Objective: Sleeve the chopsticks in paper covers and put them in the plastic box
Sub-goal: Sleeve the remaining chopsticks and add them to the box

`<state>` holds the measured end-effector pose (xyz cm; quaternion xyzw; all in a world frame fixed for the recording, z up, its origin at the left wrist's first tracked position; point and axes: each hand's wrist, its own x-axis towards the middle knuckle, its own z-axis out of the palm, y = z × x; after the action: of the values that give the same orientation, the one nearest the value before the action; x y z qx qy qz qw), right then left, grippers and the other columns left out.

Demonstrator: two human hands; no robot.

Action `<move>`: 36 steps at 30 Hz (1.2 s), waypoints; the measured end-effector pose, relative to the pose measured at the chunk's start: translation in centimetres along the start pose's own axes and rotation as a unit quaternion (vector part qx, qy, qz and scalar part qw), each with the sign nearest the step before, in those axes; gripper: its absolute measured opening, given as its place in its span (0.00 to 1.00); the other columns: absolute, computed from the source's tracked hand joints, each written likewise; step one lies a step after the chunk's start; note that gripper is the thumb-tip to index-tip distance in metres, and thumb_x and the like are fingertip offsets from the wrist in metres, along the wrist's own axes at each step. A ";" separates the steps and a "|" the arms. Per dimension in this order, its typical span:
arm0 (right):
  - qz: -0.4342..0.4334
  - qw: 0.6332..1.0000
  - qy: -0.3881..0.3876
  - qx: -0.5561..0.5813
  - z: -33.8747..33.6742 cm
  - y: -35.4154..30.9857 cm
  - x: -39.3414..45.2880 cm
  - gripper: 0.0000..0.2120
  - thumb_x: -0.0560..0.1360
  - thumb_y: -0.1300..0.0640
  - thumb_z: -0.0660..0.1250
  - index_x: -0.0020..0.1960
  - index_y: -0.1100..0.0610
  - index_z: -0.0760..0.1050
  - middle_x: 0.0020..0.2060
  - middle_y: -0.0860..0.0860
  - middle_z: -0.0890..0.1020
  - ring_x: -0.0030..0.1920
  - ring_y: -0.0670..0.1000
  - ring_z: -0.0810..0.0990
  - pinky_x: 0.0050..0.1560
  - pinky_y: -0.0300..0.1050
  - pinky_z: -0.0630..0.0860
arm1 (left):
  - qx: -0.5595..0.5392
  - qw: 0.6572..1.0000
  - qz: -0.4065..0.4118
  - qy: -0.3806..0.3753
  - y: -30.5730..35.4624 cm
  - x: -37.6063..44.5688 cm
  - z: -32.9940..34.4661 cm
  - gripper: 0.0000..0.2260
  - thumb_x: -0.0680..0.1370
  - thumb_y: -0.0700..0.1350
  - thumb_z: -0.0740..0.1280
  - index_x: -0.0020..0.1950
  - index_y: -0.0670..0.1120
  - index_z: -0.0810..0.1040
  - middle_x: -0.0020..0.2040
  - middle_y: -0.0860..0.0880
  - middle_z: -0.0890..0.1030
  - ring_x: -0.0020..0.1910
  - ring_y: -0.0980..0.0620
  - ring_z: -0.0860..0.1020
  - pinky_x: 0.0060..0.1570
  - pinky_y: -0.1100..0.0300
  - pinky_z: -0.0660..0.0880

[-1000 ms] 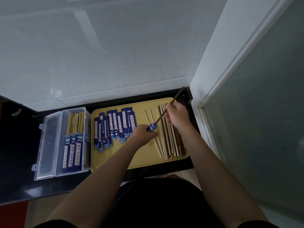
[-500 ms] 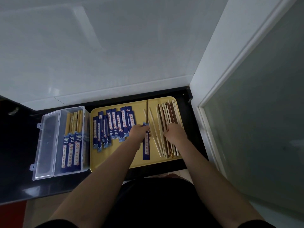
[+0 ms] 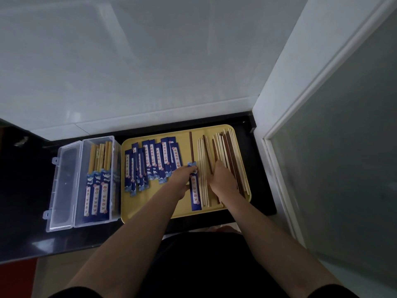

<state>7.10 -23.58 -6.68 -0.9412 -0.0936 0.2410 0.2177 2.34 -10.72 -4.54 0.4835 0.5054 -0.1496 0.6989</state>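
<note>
A yellow tray (image 3: 184, 212) holds several empty blue paper covers (image 3: 153, 162) on its left half and loose pale and dark chopsticks (image 3: 227, 151) on its right half. In the middle lies a blue cover (image 3: 195, 194) with one dark chopstick (image 3: 190, 145) sticking out of its far end. My left hand (image 3: 182, 175) pinches the top of that cover. My right hand (image 3: 222, 181) rests on the loose chopsticks, fingers curled over a dark one. The clear plastic box (image 3: 101, 219) stands left of the tray with sleeved chopsticks (image 3: 96, 190) inside.
The box's hinged lid (image 3: 62, 188) lies open to the left on the black counter (image 3: 23, 201). A white tiled wall rises behind, and a white-framed glass door (image 3: 343, 147) stands close on the right. The counter's front edge runs just below the tray.
The dark chopstick, held raised and angled a second ago, now lies flat on the tray inside its cover. My right hand let go of it and moved down onto the loose chopsticks.
</note>
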 end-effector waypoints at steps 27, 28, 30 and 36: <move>-0.030 0.971 -0.081 0.225 -8.0 -4.1 -1.0 0.11 0.80 0.61 0.66 0.61 0.51 0.75 0.48 0.49 0.79 0.39 0.46 0.81 0.34 0.36 0.75 | -0.028 0.997 0.059 -0.040 0.9 -1.5 -1.9 0.09 0.83 0.39 0.61 0.62 0.41 0.74 0.48 0.42 0.81 0.43 0.46 0.81 0.44 0.53 0.78; -0.035 0.962 -0.089 0.256 -8.7 -4.5 -1.1 0.10 0.80 0.60 0.64 0.60 0.52 0.77 0.48 0.50 0.81 0.38 0.47 0.82 0.33 0.35 0.75 | -0.018 0.997 0.069 -0.042 1.2 -1.7 -1.8 0.09 0.83 0.39 0.60 0.63 0.42 0.74 0.49 0.42 0.81 0.43 0.47 0.81 0.44 0.53 0.78; -0.042 0.938 -0.105 0.328 -9.9 -5.1 -1.2 0.09 0.81 0.61 0.64 0.59 0.55 0.78 0.47 0.53 0.84 0.37 0.49 0.85 0.34 0.37 0.78 | 0.001 0.996 0.083 -0.043 1.5 -1.9 -1.9 0.10 0.84 0.39 0.60 0.64 0.41 0.73 0.47 0.42 0.80 0.41 0.48 0.79 0.43 0.54 0.77; -0.109 0.932 0.008 0.344 -13.0 -6.6 -0.9 0.07 0.83 0.55 0.62 0.57 0.57 0.76 0.38 0.54 0.84 0.29 0.45 0.80 0.32 0.37 0.76 | 0.056 0.994 0.097 -0.005 2.4 -2.3 -1.6 0.09 0.83 0.41 0.61 0.61 0.40 0.74 0.41 0.44 0.75 0.36 0.50 0.74 0.44 0.51 0.74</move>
<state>12.30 -22.75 6.97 -0.7945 -0.1053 0.2253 0.5540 2.04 -8.86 -1.34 0.5676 0.4440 -0.1116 0.6842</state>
